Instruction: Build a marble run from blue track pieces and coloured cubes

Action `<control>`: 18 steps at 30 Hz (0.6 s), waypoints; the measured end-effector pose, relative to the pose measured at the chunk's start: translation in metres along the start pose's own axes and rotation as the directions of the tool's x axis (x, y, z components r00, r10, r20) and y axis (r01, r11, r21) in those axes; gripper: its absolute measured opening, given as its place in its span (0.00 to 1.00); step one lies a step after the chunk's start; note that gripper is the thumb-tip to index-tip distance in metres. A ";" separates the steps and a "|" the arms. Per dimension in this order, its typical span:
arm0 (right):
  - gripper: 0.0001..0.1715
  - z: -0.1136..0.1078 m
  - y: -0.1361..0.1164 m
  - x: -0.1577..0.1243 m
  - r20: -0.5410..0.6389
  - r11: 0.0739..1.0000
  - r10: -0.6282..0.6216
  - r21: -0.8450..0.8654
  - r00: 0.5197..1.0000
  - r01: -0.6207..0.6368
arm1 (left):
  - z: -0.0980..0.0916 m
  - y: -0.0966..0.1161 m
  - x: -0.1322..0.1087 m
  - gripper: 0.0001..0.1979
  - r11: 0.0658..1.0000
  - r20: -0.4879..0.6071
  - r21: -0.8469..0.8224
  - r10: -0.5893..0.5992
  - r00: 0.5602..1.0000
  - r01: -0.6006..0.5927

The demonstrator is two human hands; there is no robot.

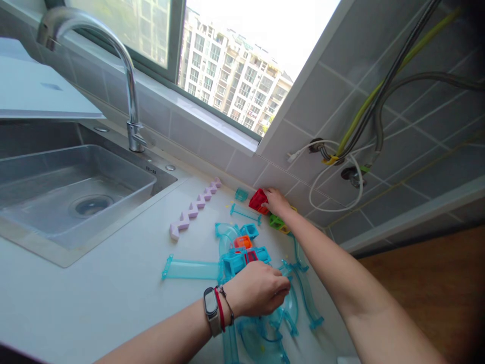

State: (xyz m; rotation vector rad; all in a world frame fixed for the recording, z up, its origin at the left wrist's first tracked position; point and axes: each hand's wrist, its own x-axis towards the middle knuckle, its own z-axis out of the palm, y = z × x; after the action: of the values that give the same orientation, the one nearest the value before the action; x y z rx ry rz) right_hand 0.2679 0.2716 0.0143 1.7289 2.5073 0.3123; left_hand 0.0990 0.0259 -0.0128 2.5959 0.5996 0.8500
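Note:
My right hand (pixel 278 202) reaches to the back of the counter by the tiled wall, its fingers closed on a red plastic block (pixel 258 200). Next to it lie a green block (pixel 276 221) and a small teal block (pixel 241 194). Nearer to me, my left hand (pixel 259 289) is curled over clear teal track pieces; whatever its fingers hold is hidden. Just beyond it sits a cluster of blue blocks (pixel 233 264) with an orange block (pixel 243 242) among them. A flat teal track (pixel 193 269) extends left from this cluster. Curved teal tracks (pixel 308 298) lie to the right.
A zigzag lilac strip (pixel 195 208) lies between the blocks and the steel sink (pixel 162 183). The tap (pixel 131 96) rises behind the sink, and a white panel (pixel 41 88) rests over its far left. Cables (pixel 373 114) hang from the wall at right.

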 end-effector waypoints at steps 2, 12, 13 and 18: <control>0.36 0.001 0.003 0.001 -0.006 1.000 -0.015 0.000 1.000 0.015 | 0.000 0.000 0.000 0.08 1.000 -0.002 0.000 -0.001 1.000 0.001; 0.51 0.012 0.000 -0.009 -0.060 0.982 -0.184 -0.051 0.981 0.181 | -0.001 0.002 0.001 0.06 0.999 -0.003 -0.034 0.013 1.000 -0.013; 0.47 0.013 0.000 -0.010 -0.055 0.973 -0.220 -0.084 0.974 0.215 | -0.001 0.002 0.000 0.06 0.999 -0.003 -0.040 0.014 1.000 -0.014; 0.32 0.015 -0.002 -0.010 -0.050 0.958 -0.232 -0.185 0.971 0.220 | -0.002 0.001 0.000 0.06 0.998 0.006 -0.061 0.012 1.000 -0.011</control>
State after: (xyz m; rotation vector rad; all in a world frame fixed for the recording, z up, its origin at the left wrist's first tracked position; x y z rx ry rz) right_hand 0.2720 0.2637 -0.0014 1.3733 2.6014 0.5689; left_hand 0.0980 0.0251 -0.0109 2.5482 0.5489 0.8499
